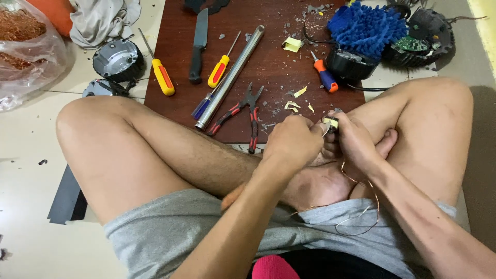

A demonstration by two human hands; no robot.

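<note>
Copper wire [361, 206]: loops down from a small part [330, 123] pinched between both hands. Left hand [293, 140] and right hand [356, 142] closed around it, touching. Just beyond the left hand: pliers [248, 111], metal tube [231, 76], screwdrivers [219, 70] on the tabletop [274, 62].

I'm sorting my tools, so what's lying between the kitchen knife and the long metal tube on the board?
In the head view, a yellow-handled screwdriver lies between the knife and the metal tube.
</note>
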